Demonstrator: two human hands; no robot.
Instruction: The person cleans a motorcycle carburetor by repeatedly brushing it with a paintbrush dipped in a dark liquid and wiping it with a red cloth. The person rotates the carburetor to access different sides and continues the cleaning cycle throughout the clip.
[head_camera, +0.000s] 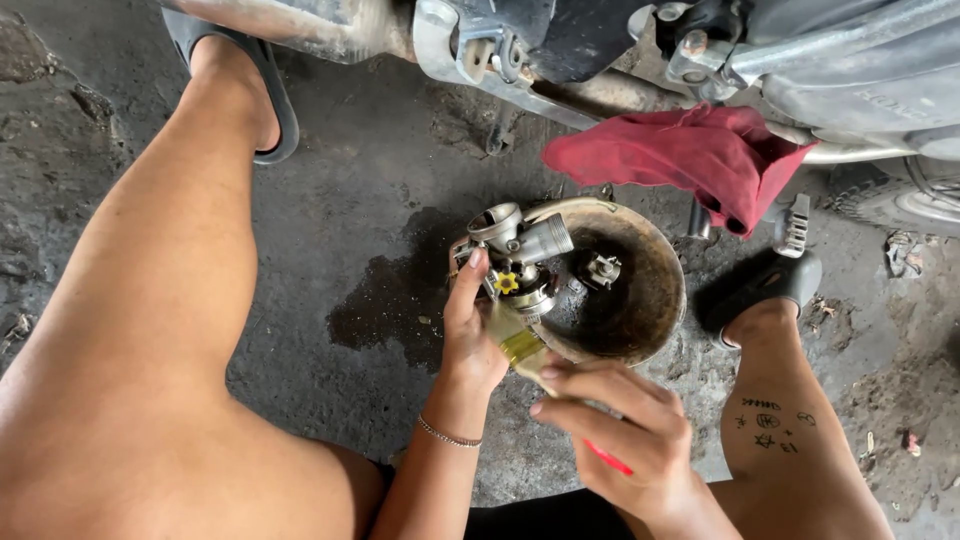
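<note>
Person squatting, seen from above: 2 bare legs, 2 bare forearms, no sleeves in view. Left hand (470, 330): thin beaded metal bracelet (448, 434) at wrist, below fingers (474, 262). Right hand (625, 430): no ring or band visible, nails short. Dark slide sandals on both feet (262, 90). Small dark tattoo marks (768, 418) on right shin, right of fingers. Dark shorts edge at bottom.

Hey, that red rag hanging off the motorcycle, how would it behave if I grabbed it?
The red rag is probably floppy and light: it drapes in soft folds over the motorcycle frame. It would likely slide off easily, since nothing visibly pins it.
</note>
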